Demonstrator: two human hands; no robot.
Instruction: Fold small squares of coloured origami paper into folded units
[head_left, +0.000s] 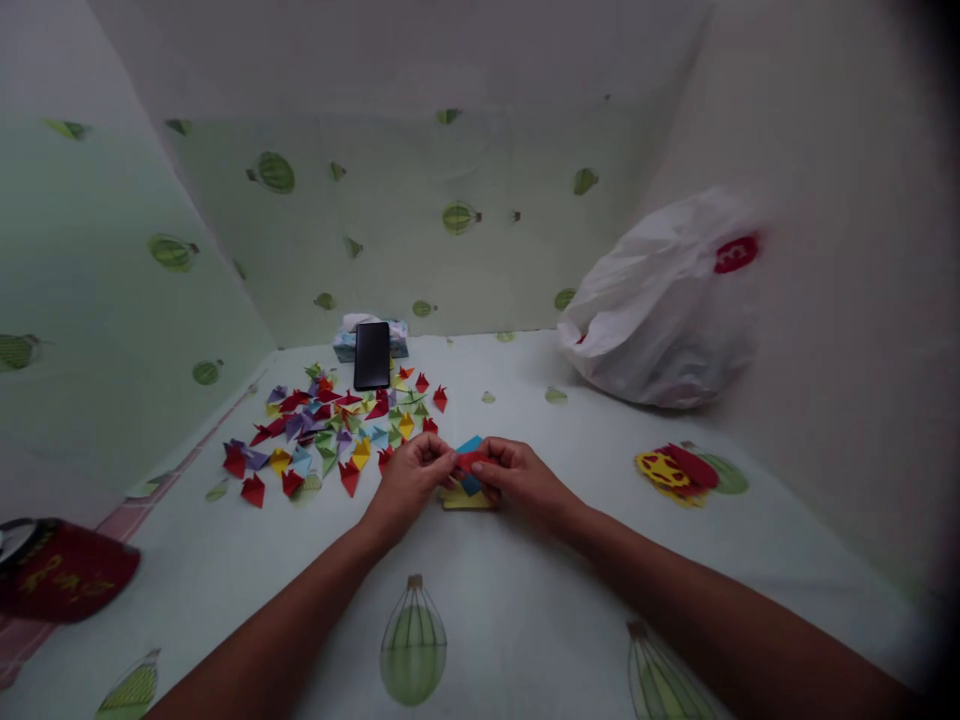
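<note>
Both of my hands meet over the middle of the table. My left hand and my right hand pinch a small red piece of paper between their fingertips. Under them lies a small stack of paper squares, with blue and yellow sheets showing. To the left of my hands spreads a pile of several folded paper pieces in red, yellow, green, purple and blue.
A black phone leans on a tissue box at the back. A white plastic bag sits at the back right. A red and yellow paper item lies right. A red can stands at the left edge.
</note>
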